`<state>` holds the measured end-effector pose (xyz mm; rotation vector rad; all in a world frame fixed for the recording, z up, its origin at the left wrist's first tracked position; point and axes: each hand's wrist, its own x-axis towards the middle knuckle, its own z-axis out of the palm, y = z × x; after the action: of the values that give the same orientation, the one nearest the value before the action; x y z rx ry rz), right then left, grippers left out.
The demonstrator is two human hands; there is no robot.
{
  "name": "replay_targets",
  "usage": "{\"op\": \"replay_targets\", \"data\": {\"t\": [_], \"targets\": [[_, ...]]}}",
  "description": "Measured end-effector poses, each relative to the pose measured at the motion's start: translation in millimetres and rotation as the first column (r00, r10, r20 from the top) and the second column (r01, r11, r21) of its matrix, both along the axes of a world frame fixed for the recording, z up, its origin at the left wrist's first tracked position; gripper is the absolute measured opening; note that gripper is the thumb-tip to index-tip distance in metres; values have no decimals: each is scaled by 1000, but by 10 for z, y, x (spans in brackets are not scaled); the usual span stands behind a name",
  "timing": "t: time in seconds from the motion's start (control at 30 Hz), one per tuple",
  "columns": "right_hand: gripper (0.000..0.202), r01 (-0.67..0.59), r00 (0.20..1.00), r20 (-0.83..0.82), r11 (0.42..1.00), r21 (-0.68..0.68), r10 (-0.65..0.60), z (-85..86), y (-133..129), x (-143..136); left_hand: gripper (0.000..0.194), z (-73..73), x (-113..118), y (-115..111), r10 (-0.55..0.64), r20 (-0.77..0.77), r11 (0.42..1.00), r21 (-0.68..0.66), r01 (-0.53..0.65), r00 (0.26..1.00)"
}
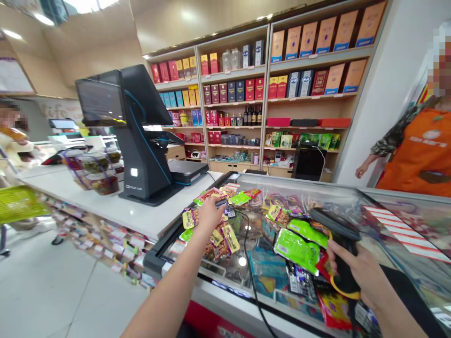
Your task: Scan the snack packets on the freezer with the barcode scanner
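The scanner [334, 226], black with yellow trim, is gripped in the right hand [362, 263] above the glass case [153, 259], with bright green packets [298, 249] just left of it. Farther left of the scanner, the left hand [211, 213] reaches onto a pile of snacks [230, 238], its fingers bent, though whether they grip one I cannot tell. Beyond the scanner stand the register [141, 145] to the far left, shelves [232, 74] behind, and a person in an orange apron [417, 150] to the right.

Snack packets [298, 249] lie in 2 heaps on the freezer lid [255, 230] (glass).
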<state>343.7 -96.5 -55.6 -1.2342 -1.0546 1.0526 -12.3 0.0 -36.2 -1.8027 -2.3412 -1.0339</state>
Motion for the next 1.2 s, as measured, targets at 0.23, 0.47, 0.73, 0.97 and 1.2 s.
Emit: {"op": "replay_targets", "data": {"t": [0.23, 0.47, 0.73, 0.97, 1.2], "targets": [[39, -128, 988, 95, 991, 36, 124, 34, 165, -455, 45, -35, -1196, -179, 281, -89, 842, -455, -290, 956], [38, -197, 979, 63, 980, 24, 195, 93, 202, -776, 32, -376, -1281, -52, 132, 296, 966, -252, -56, 946], [40, -193, 979, 67, 980, 37, 190, 23, 284, -902, 38, -296, -986, 15, -274, 889, 954, 298, -9, 367], [41, -232, 970, 89, 970, 78, 225, 255, 425, -1040, 19, -80, -359, 280, -230, 758, 916, 380, -126, 611], [32, -328, 933, 193, 939, 106, 304, 298, 490, -1274, 10, -29, 27, 414, -157, 497, 878, 467, -110, 854]]}}
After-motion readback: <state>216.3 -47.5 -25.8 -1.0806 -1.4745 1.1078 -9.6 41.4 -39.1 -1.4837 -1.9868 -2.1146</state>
